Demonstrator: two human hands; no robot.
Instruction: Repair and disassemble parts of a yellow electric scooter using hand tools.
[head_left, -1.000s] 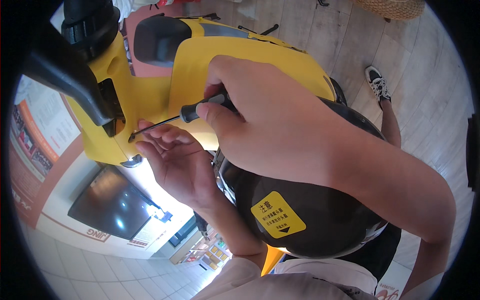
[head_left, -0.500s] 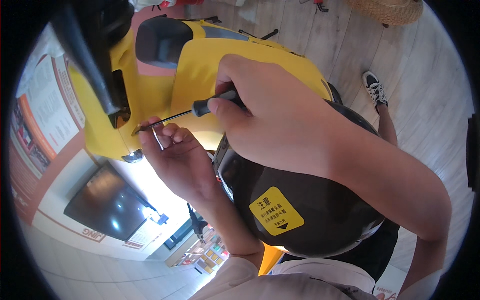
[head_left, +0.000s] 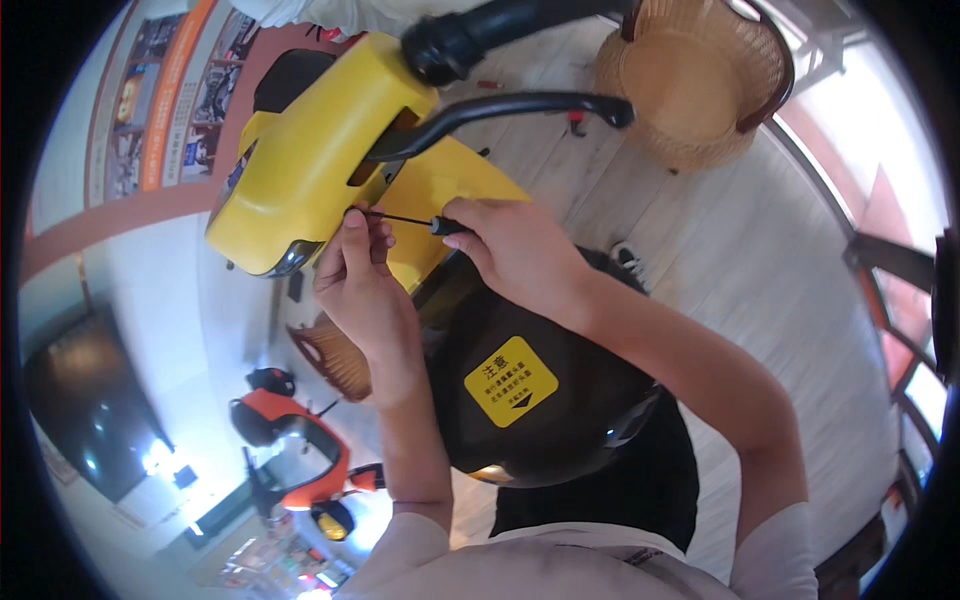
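My right hand (head_left: pixel 520 245) is closed around the dark handle of a screwdriver (head_left: pixel 405 219). Its thin shaft points left toward the fingertips of my left hand (head_left: pixel 365 290), whose thumb and fingers pinch together at the tip. Whether a small part sits in that pinch is hidden. Both hands work just under the yellow handlebar cover (head_left: pixel 300 165) of a scooter. Above them a black brake lever (head_left: pixel 500 110) and a black handlebar grip (head_left: pixel 510 35) stick out to the right. A glossy dark rounded shell (head_left: pixel 570 400) with a yellow label (head_left: pixel 511 382) lies below my hands, between my forearms.
A woven basket-like seat (head_left: pixel 690 75) stands on the wooden floor (head_left: pixel 760 270) at the far right. Another woven seat (head_left: pixel 335 358) and an orange scooter (head_left: pixel 315 450) are at the left. A dark screen (head_left: pixel 95 400) hangs on the left wall. A shoe (head_left: pixel 628 262) shows beyond the shell.
My view has shifted, bringing the handlebar, brake lever, woven seats and orange scooter into sight. My right hand keeps hold of the screwdriver, and my left fingertips stay at its tip.
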